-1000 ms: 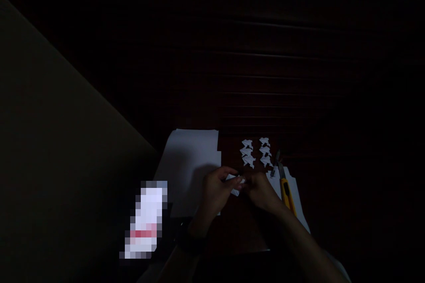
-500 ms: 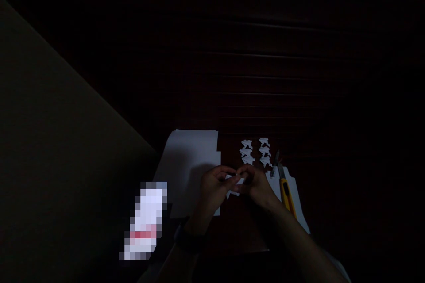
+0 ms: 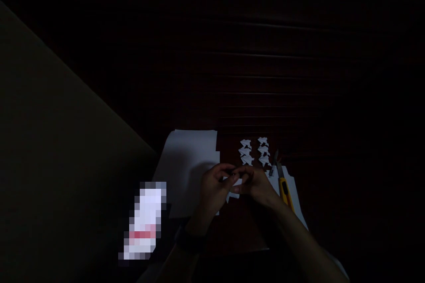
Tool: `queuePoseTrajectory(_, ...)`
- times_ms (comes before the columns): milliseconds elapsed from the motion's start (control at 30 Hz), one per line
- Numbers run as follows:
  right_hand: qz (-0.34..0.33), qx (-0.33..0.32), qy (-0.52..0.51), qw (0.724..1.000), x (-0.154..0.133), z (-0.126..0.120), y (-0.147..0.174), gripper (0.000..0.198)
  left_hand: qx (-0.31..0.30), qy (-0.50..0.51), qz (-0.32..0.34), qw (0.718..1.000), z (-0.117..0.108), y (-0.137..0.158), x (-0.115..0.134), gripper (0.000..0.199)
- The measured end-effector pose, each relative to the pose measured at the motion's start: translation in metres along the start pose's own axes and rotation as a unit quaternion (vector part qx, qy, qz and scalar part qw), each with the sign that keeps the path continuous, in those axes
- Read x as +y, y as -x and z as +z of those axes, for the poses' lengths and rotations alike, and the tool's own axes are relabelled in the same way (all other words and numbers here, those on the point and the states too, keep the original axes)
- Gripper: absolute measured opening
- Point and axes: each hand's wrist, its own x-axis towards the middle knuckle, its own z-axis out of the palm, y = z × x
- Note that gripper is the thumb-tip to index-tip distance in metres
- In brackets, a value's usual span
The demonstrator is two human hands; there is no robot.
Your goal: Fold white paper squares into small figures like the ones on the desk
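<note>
Between my two hands is a small folded piece of white paper (image 3: 234, 195), partly hidden by the fingers. My left hand (image 3: 215, 185) pinches it from the left, thumb and forefinger closed on it. From the right my right hand (image 3: 257, 184) grips the same paper, its fingertips close to those of the left. Just beyond the hands, several small folded white paper figures (image 3: 246, 151) lie in two short columns on the dark table (image 3: 242, 230). Which folds the fingers press is too dark to make out.
Left of the hands lie white paper sheets (image 3: 191, 150). On the right a yellow utility knife (image 3: 285, 192) rests on more white paper (image 3: 299, 203), with a dark-bladed tool (image 3: 275, 162) beside it. A blurred-out bright patch (image 3: 146, 216) is at lower left.
The fingertips have shifted slightly around the folded paper, and the right forefinger reaches a little further left. Both hands still hold it; the other things stay put.
</note>
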Motion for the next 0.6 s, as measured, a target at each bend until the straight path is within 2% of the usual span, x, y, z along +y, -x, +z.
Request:
queuePoseTrajectory(200,-0.029,0.048,-0.024,0.998,-0.0005,0.0043,-0.001,0.044,0.034,0.029,-0.036,0.998,-0.0007,-0.0018,0.0015,0.03)
queuePoseTrajectory(333,-0.018,0.056,-0.053,0.997,-0.0041,0.0037,-0.0016,0.039,0.074,0.051,-0.031,0.995,-0.0044,-0.0043,0.0005,0.025)
queuePoseTrajectory(467,0.002,0.062,-0.038,0.997,-0.0058,0.0027,-0.0012,0.03,0.077,0.059,-0.043,0.994,-0.0044,-0.0047,0.0005,0.023)
queuePoseTrajectory(600,-0.01,0.06,0.017,0.998,-0.0012,0.0013,-0.0011,0.025,0.066,0.057,-0.055,0.995,-0.0016,-0.0049,-0.0009,0.024)
